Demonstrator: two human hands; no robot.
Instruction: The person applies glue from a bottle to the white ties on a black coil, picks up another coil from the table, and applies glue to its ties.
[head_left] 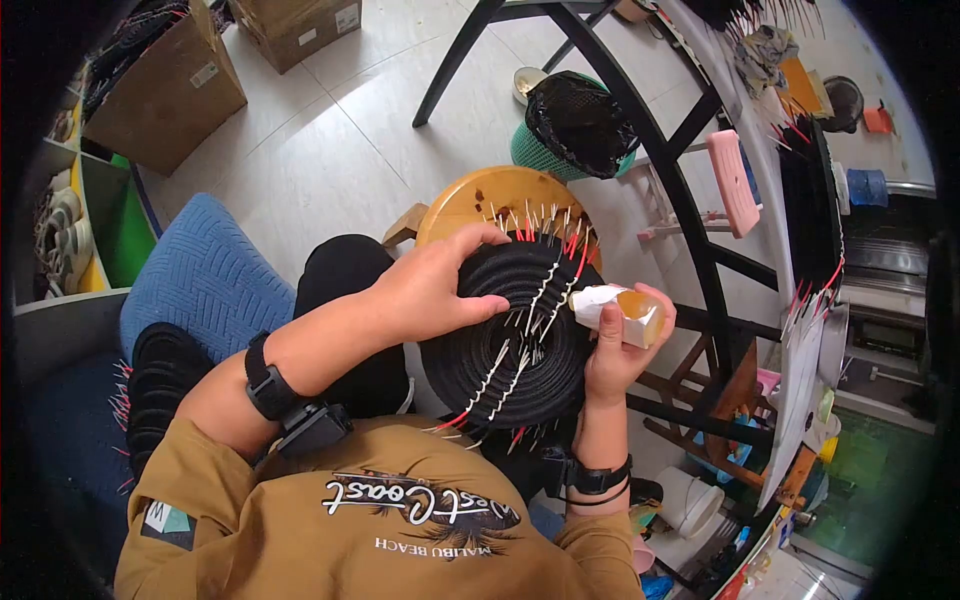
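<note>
A large round coil of black strip (455,350) lies over my lap against a wooden stool. Red and white wire ends stick out at its upper and lower edges. Whitish beaded lines (488,382) run across its face on both sides of the centre. At the coil's upper left, my left hand (440,282) rests with thumb and fingers apart; the thumb lies on the coil. My right hand (615,355) is closed around a small squeeze bottle (632,312) with a white wrapping and yellowish contents. Its narrow tip points left, close to the beaded lines.
Beneath the coil is the round wooden stool (460,205). A green basket with a black bag (580,115) stands beyond it. A black-framed table (690,200) is at right. A blue chair (195,270) and cardboard boxes (175,95) are at left; similar black coils (170,385) lie beside me.
</note>
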